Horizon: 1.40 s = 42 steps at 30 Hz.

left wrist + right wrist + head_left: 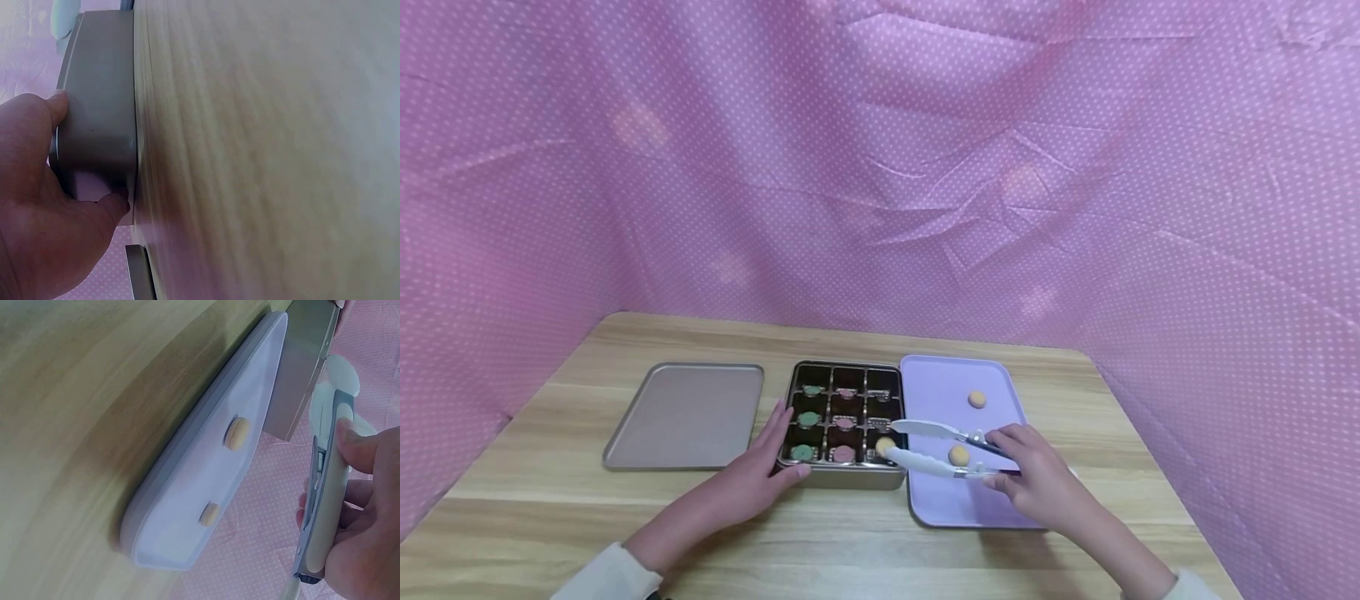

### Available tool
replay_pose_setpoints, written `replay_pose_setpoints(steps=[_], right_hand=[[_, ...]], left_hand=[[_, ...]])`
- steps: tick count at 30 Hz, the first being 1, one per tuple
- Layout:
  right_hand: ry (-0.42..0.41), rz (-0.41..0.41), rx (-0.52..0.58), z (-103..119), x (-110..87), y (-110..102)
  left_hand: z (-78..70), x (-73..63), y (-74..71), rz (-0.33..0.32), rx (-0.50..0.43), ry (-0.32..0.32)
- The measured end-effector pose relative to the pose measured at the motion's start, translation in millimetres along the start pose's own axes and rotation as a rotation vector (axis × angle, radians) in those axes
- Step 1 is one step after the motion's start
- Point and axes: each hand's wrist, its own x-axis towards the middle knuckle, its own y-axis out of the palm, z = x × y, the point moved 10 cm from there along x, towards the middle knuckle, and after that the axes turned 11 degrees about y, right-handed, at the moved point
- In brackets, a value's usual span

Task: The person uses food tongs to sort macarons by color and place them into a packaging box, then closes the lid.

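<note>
A metal tin (865, 477) with a dark divided insert stands mid-table. Green macarons (808, 419) fill its left column, pink macarons (844, 454) its middle one. One yellow macaron (883, 445) lies in the front right compartment. My left hand (748, 483) rests against the tin's front left corner, fingers stretched along the side and thumb at the front. With my right hand (1037, 475) I grip tongs (331, 500) by their handles. Their pale tips are spread apart over the tin's right side, the nearer one right at the yellow macaron.
A lilac tray (940, 504) sits against the tin's right side, bearing a near yellow macaron (958, 455) and a farther yellow macaron (977, 399). Left of the tin a flat beige metal lid (692, 417) lies on the wooden table (820, 550). Pink dotted cloth (880, 183) hangs around the table.
</note>
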Motion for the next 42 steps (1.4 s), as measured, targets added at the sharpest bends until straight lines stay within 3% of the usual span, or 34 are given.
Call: replay_pose_setpoints(steps=[20, 36, 42], right_hand=[[0.09, 0.048, 0.004, -11.5, -3.1, 0.2], [0.154, 0.03, -0.007, -35.5, -18.1, -14.8], [0.214, 0.058, -0.007, -51.2, -26.6, -16.5]], left_hand=[[0.3, 0.4, 0.7, 0.001, 0.004, 0.001], [0.1, -0.1, 0.6, -0.001, 0.007, 0.003], [-1.6, -0.4, 0.3, -0.007, 0.006, 0.009]])
